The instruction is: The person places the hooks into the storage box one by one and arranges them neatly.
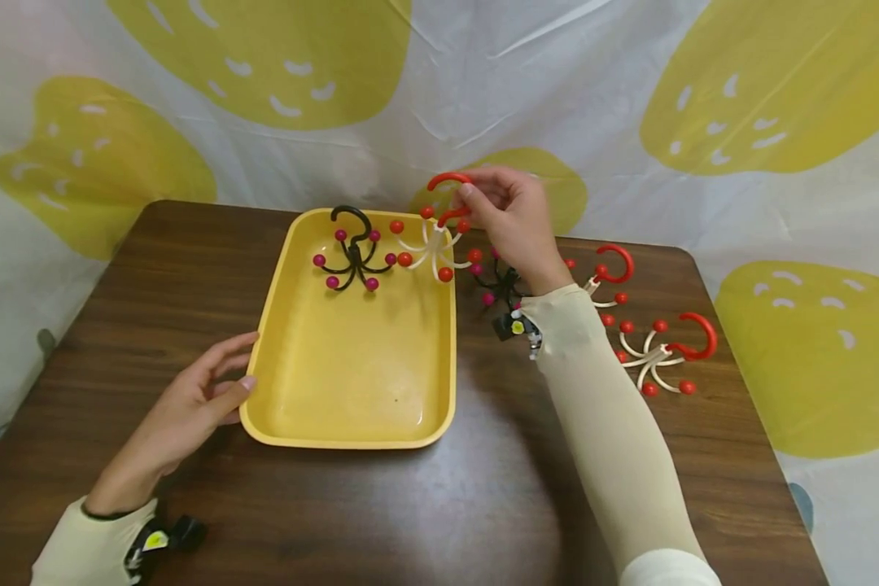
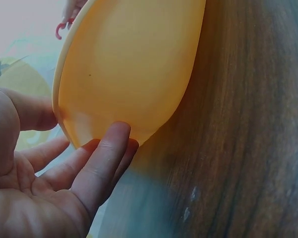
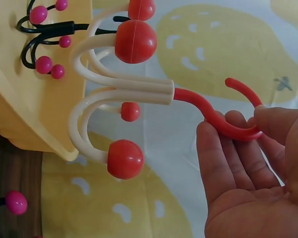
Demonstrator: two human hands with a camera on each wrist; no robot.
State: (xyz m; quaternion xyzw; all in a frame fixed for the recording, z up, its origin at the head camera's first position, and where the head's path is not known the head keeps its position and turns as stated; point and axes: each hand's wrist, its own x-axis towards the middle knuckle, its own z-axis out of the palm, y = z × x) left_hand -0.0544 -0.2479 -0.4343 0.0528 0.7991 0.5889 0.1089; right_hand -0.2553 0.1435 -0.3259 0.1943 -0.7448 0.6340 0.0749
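Observation:
My right hand [image 1: 516,216] pinches the red hook of a white claw hanger [image 3: 159,91] whose curved arms end in red balls. In the head view this hanger is raised at the far right corner of the yellow tray [image 1: 347,444]. A black claw hanger [image 1: 355,256] with pink balls sits inside the tray at its far end. With fairly straight fingers, my left hand [image 1: 198,399] touches the tray's left side. The left wrist view shows those fingertips [image 2: 116,134] against the tray wall, close to its rim.
Right of the tray lie another black claw hanger [image 1: 504,285], partly behind my right wrist, and two white ones with red hooks, a farther one [image 1: 593,285] and a nearer one [image 1: 655,356]. A patterned cloth [image 1: 454,73] hangs behind the brown table [image 1: 381,521].

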